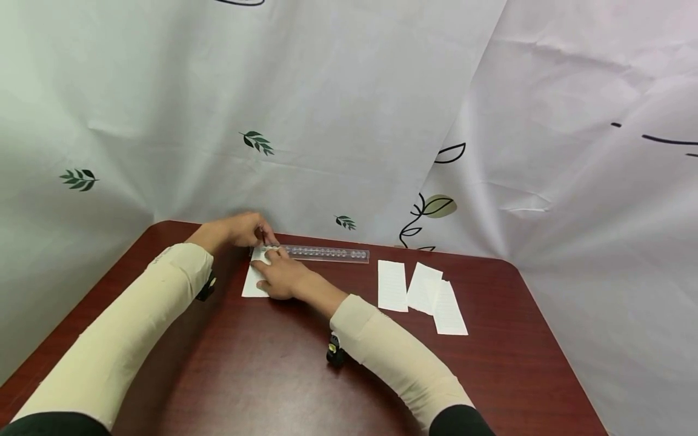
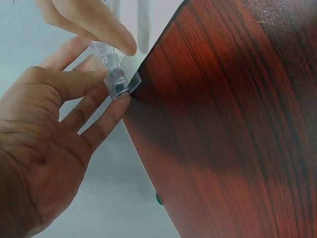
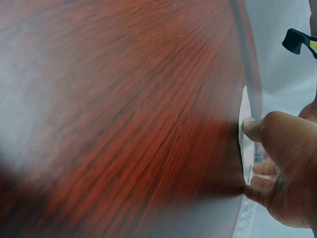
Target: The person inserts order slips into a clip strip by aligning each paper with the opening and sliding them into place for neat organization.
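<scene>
Along the table's far edge lies a long clear plastic strip with a row of rounded bumps (image 1: 327, 252). My left hand (image 1: 245, 230) is at its left end; in the left wrist view the thumb is over the bumps (image 2: 117, 75) and other fingers are beneath, pinching the strip. A white paper slip (image 1: 252, 283) lies against this end, overlapping the strip. My right hand (image 1: 283, 275) rests over the slip with fingers spread, thumb and fingertips pressing on the paper (image 3: 245, 106). Part of the slip is hidden beneath that hand.
To the right, three white lined paper slips lie on the table: one apart (image 1: 392, 286), then two overlapping, an upper one (image 1: 422, 287) and a lower one (image 1: 449, 312). A white patterned cloth (image 1: 338, 121) hangs right behind the brown table (image 1: 262, 375).
</scene>
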A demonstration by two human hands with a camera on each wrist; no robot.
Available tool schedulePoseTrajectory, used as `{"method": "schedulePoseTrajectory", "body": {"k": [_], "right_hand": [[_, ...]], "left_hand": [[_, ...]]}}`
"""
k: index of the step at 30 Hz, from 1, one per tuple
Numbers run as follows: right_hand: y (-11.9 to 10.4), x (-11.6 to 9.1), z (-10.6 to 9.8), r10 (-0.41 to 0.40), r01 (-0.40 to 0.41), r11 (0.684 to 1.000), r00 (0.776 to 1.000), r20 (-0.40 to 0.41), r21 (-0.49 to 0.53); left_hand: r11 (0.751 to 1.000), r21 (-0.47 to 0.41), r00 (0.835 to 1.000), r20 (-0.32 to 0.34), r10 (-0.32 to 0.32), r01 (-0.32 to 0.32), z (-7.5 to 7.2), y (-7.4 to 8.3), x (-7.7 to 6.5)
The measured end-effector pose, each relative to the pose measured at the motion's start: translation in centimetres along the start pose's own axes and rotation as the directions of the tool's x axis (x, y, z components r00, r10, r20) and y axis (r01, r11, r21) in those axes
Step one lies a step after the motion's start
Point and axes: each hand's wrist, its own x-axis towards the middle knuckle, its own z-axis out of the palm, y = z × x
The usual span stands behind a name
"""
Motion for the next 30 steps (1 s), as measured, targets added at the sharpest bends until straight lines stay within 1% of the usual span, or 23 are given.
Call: {"method": "schedulePoseTrajectory", "body": {"k": [4,5,6,8,12,13,17,21,30], "right_hand": [[1.2,1.1,1.7,0.014,-0.014,1.0,1.0,-0.002,0.004],[1.5,1.2,1.9,0.016,-0.016,1.0,1.0,-0.002,0.003],[1.9,1.0,2.1,0.012,-0.011,1.0,1.0,-0.006,0.027],[2.4,0.0,1.7,0.01,-0.01,0.999,1.0,0.001,0.043],[3.0,-2.9,-0.2,-0.006,0.005,0.997,1.0,0.011,0.073],[3.2,-3.6,-0.7,-0.007,0.006,0.998,1.0,0.013,0.066],[4.1,-5.4,-1.6,-0.011,0.01,0.995,1.0,0.01,0.102],[5.3,-6.5,-1.5,-0.003,0.002,0.99,1.0,0.006,0.139],[7.5,-9.1,-0.8,0.023,-0.022,0.984,1.0,-0.002,0.177]], "left_hand": [[0.999,0.03,1.0,-0.005,0.014,-0.014,0.1,0.0,-0.1],[0.999,0.033,1.0,-0.006,0.017,-0.017,0.0,0.0,-0.2],[0.999,0.037,1.0,-0.007,0.021,-0.021,0.0,0.0,-0.2],[1.0,0.021,1.0,-0.003,0.021,-0.021,0.0,0.1,-0.2],[0.999,-0.026,1.0,0.001,0.026,-0.026,0.1,0.2,-0.2],[0.999,-0.031,1.0,-0.001,0.029,-0.029,0.1,0.1,-0.2],[0.999,-0.041,1.0,-0.015,0.027,-0.028,0.3,0.0,-0.3],[0.999,-0.041,1.0,-0.021,0.011,-0.012,0.5,-0.1,-0.2],[0.998,-0.051,0.999,-0.044,0.022,-0.024,0.9,-0.3,0.0]]}}
